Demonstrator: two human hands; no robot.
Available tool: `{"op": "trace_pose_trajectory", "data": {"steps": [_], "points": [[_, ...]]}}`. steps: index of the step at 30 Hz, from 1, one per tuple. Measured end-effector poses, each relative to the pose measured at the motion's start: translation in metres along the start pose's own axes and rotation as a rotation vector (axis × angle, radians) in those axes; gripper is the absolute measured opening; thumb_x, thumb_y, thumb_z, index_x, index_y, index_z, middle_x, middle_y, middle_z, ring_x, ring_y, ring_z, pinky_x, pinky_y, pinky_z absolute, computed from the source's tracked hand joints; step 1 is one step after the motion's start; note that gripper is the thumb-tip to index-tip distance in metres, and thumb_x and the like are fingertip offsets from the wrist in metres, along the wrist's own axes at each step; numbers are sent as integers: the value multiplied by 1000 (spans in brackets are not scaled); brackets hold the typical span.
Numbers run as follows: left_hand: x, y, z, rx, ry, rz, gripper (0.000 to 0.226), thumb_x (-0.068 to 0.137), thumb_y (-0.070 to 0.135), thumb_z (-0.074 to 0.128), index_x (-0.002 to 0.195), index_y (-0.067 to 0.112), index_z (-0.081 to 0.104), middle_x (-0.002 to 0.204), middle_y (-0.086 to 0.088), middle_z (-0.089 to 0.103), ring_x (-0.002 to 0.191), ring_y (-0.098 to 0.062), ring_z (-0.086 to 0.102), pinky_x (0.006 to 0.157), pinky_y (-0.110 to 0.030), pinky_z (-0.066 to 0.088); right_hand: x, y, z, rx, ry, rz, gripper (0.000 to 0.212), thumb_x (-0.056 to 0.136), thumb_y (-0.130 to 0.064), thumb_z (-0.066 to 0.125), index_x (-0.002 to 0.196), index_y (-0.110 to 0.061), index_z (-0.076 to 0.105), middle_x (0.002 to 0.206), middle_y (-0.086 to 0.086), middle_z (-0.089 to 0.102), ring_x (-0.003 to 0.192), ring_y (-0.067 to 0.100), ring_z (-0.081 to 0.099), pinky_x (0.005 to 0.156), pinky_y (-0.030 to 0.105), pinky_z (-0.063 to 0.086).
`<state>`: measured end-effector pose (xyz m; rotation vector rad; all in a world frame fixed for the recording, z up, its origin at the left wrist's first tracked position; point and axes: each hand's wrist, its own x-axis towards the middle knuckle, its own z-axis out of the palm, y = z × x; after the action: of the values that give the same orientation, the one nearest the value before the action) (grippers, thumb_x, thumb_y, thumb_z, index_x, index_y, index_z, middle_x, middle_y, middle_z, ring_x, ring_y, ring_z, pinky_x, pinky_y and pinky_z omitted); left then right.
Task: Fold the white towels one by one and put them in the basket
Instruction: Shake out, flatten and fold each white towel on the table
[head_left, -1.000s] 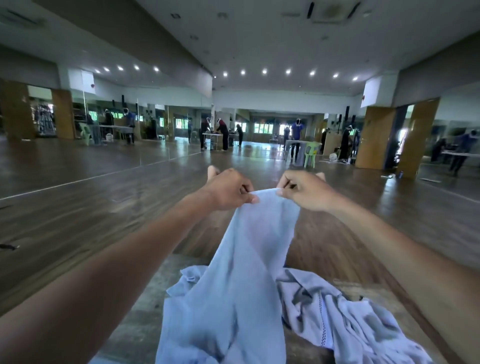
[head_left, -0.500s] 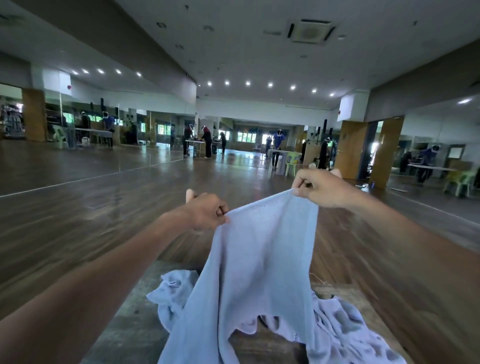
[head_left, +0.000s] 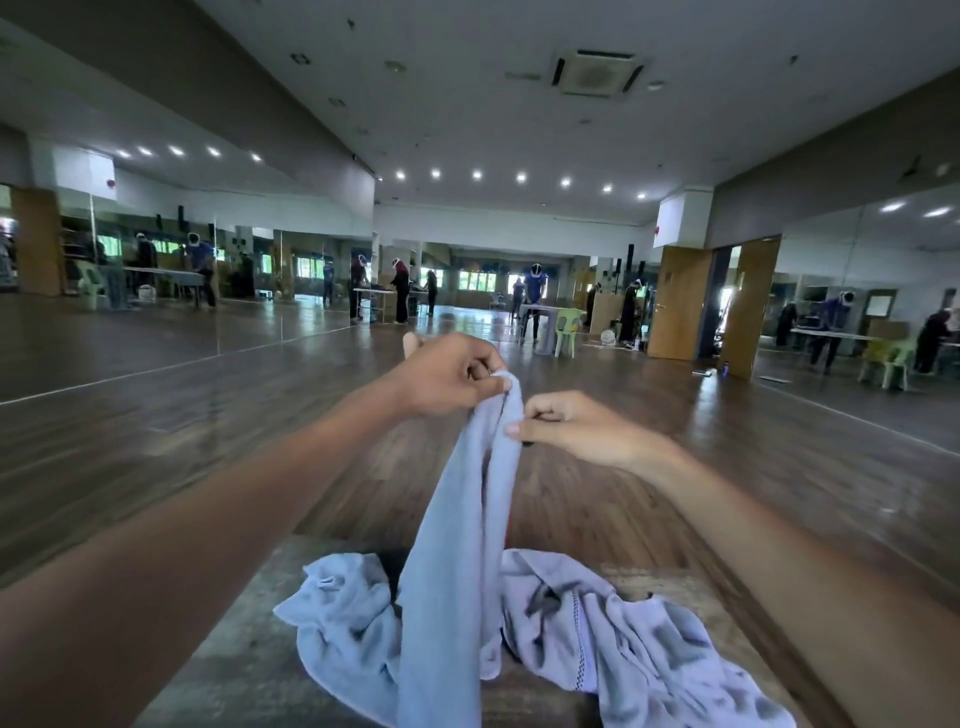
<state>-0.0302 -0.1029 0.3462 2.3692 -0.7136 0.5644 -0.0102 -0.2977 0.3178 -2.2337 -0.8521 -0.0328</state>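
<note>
Wood in dark brown, polished planks makes up the floor (head_left: 156, 415) of a wide hall, which fills most of the view. Below it, at the near edge, stands the worn grey-brown wooden table (head_left: 244, 670).

On that table lies a crumpled heap of white terry towels (head_left: 623, 639). It is unfolded and spreads to both sides of the middle. How many towels are in it cannot be told.

Up from the middle of the heap rises one long white cloth towel (head_left: 452, 545), held in the air in front of the person. It hangs as a narrow, gathered strip. Its lower end reaches down to the table, in front of the heap.

The left hand (head_left: 447, 374) has its fingers curled and pinches the top edge of this strip between thumb and fingers. The right hand (head_left: 576, 423), just beside and a little lower, has its fingers curled too and pinches the towel's side edge at the thumb tip. The two hands are close together, almost touching.

As for progress, the basket is not in view and no folded towel can be seen, so what has been finished cannot be judged. The raised towel looks bunched rather than neatly doubled, so its fold seems to be at an early stage. After that it has to go into the basket, and the whole heap on the table is left to do.
</note>
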Motion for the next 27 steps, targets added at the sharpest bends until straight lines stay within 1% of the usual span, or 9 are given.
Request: {"op": "trace_pose_trajectory", "data": {"steps": [3, 6, 12, 15, 17, 19, 22, 24, 27], "points": [[-2, 0, -4, -52, 16, 13, 8, 89, 18, 64, 88, 11, 68, 62, 9, 57, 49, 6, 48, 51, -8, 34, -2, -8, -5, 51, 41, -47, 18, 88, -19, 63, 74, -12, 55, 73, 2, 53, 68, 10, 47, 64, 22, 35], [-15, -11, -5, -51, -93, -44, 12, 88, 17, 66, 87, 4, 67, 67, 8, 60, 53, 6, 52, 54, -8, 40, -6, -12, -21, 7, 78, -59, 15, 89, -16, 59, 77, -8, 54, 75, 5, 53, 68, 11, 49, 65, 22, 36], [-40, -42, 15, 43, -278, -172, 11, 86, 26, 68, 77, 23, 64, 71, 10, 63, 58, 3, 52, 58, -15, 41, -21, -19, -59, -234, 68, -20, 19, 90, -13, 56, 73, -13, 48, 71, 0, 46, 62, 9, 42, 62, 21, 36], [-42, -47, 17, 54, -248, -202, 13, 86, 36, 66, 83, 23, 68, 90, -3, 71, 75, -13, 59, 66, -27, 42, -29, -12, -68, -207, 130, 12, 20, 89, -9, 57, 72, -13, 47, 68, -1, 45, 59, 7, 41, 60, 22, 34], [-40, -44, 17, -96, -206, -197, 13, 89, 26, 64, 89, 13, 67, 93, -15, 70, 76, -14, 58, 69, -28, 44, -34, -4, -71, -200, 128, 56, 18, 88, -8, 57, 73, -12, 47, 65, -3, 43, 54, 4, 39, 58, 23, 32], [-37, -36, 16, -235, -132, -172, 11, 91, 14, 60, 93, 3, 63, 87, -20, 68, 71, -8, 59, 68, -18, 45, -39, 4, -68, -194, 36, 166, 9, 87, -13, 60, 86, -15, 51, 73, -4, 54, 65, 6, 48, 65, 25, 37], [-24, -18, 16, -302, -50, -110, 11, 93, 10, 56, 95, 2, 63, 90, -23, 67, 73, -11, 60, 71, -22, 47, -39, 9, -50, -166, -105, 294, 58, 76, -47, 71, 123, -31, 43, 109, -12, 64, 106, 5, 54, 95, 29, 35], [-16, -5, 17, -295, -77, -58, 9, 92, 10, 57, 95, 4, 64, 88, -21, 66, 72, -11, 59, 68, -20, 48, -34, 8, -33, -71, -106, 254, 79, 64, -63, 72, 131, -34, 41, 114, -16, 64, 114, 4, 53, 101, 30, 34], [-10, 7, 20, -271, -113, -14, 7, 91, 11, 60, 94, 7, 65, 83, -14, 67, 68, -6, 59, 64, -16, 47, -27, 5, -12, 91, -86, 167, 42, 78, -39, 71, 113, -17, 62, 111, -2, 68, 106, 10, 61, 98, 25, 43]]}}
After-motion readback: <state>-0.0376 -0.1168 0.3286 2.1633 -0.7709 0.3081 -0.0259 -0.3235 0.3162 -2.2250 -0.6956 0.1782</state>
